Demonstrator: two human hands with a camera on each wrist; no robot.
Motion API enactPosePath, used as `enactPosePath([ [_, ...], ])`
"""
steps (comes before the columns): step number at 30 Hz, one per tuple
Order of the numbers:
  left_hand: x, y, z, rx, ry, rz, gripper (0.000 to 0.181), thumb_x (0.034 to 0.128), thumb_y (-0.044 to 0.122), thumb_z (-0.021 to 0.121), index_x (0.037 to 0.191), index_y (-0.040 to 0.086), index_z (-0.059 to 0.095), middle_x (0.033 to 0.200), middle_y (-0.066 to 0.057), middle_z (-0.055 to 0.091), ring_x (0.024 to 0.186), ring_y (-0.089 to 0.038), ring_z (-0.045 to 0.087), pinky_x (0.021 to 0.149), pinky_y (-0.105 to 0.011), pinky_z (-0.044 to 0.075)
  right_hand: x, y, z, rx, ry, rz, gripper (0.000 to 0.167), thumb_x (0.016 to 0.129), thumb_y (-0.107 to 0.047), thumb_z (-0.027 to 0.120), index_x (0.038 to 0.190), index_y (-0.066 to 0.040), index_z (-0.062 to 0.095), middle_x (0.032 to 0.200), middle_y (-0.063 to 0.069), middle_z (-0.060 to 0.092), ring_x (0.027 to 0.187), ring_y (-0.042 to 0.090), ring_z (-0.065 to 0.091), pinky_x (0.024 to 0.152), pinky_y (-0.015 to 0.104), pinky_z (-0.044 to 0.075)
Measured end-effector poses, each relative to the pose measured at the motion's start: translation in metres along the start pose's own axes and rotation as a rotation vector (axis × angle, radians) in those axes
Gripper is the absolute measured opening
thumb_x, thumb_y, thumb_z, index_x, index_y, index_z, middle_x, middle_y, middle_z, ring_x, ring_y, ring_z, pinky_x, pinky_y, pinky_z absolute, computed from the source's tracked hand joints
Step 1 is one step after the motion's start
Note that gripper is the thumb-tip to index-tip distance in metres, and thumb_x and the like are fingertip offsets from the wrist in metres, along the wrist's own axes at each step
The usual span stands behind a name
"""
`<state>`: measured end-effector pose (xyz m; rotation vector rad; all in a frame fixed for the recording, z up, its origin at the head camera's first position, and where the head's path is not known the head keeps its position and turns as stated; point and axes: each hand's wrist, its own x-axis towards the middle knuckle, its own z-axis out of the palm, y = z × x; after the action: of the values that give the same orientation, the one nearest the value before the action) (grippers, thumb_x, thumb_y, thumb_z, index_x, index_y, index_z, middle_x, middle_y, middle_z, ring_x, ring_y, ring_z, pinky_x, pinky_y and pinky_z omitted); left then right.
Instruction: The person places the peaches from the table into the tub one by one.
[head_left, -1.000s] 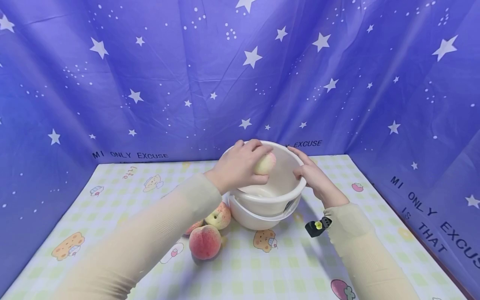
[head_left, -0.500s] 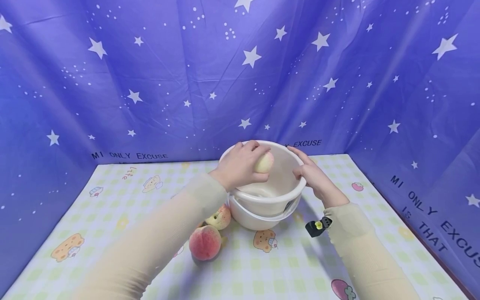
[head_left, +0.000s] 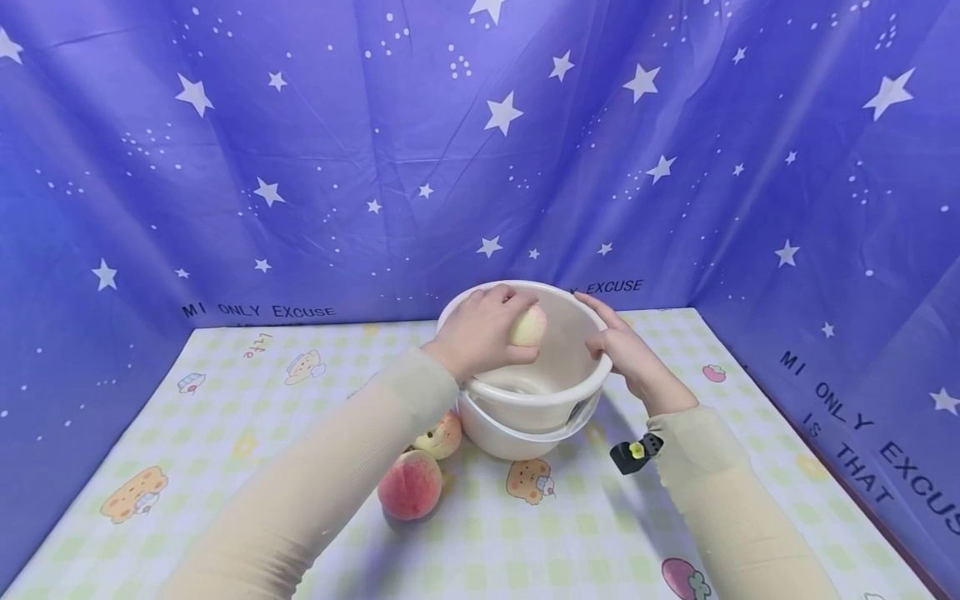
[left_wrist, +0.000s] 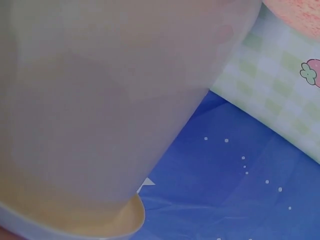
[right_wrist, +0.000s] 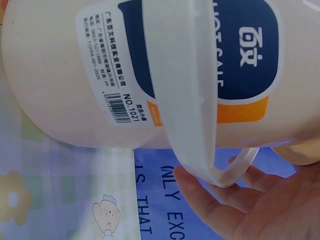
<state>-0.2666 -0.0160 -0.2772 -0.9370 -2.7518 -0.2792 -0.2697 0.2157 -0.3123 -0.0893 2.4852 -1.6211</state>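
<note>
Your left hand [head_left: 487, 333] curls round a peach [head_left: 529, 327] at the mouth of the white bucket [head_left: 517, 446], right hand [head_left: 630, 354] pinching its rim, thumb inside; best brace that rim and lower the fruit gently, since a drop could bruise it.

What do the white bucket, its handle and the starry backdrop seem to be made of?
White bucket: probably plastic, smooth with soft gloss; the rolled rim and highlights suggest this.
Handle: likely plastic too, a smooth, pale, curved band.
Starry backdrop: seemingly thin fabric with slight sheen, judging by its folds, though plastic sheet is possible.
</note>
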Motion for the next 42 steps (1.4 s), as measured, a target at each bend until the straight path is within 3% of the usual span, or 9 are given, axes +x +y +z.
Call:
enactPosePath([
  [25, -0.0004, 0.0005, 0.0033, 0.01, 0.005, -0.017, 0.073, 0.0859, 0.061, 0.064, 0.143, 0.018, 0.05, 0.139, -0.009, 0.055, 0.125, -0.028, 0.057, 0.111, -0.04, 0.04, 0.0002, 0.0009, -0.0001, 0.003, 0.006, 0.001, 0.098, 0.07, 0.003, 0.042, 0.159, -0.03, 0.017, 0.161, 0.018, 0.023, 0.112, 0.034, 0.052, 0.071, 0.031, 0.047],
  [31, -0.0015, 0.0015, 0.0012, 0.006, 0.004, -0.02, 0.073, 0.0865, 0.061, 0.064, 0.144, 0.019, 0.049, 0.14, -0.008, 0.055, 0.126, -0.027, 0.056, 0.112, -0.04, 0.039, 0.0008, 0.0012, -0.0003, -0.003, 0.006, -0.004, 0.099, 0.07, 0.003, 0.042, 0.159, -0.03, 0.017, 0.16, 0.019, 0.024, 0.105, 0.032, 0.055, 0.069, 0.031, 0.048],
  [42, -0.0057, 0.0042, -0.0032, 0.031, 0.037, 0.004, 0.069, 0.0878, 0.058, 0.064, 0.143, 0.018, 0.051, 0.14, -0.008, 0.055, 0.125, -0.03, 0.056, 0.111, -0.041, 0.04, 0.0012, 0.0011, 0.0003, 0.01, 0.007, 0.01, 0.098, 0.07, 0.003, 0.041, 0.159, -0.029, 0.018, 0.159, 0.019, 0.026, 0.115, 0.035, 0.05, 0.074, 0.031, 0.047],
])
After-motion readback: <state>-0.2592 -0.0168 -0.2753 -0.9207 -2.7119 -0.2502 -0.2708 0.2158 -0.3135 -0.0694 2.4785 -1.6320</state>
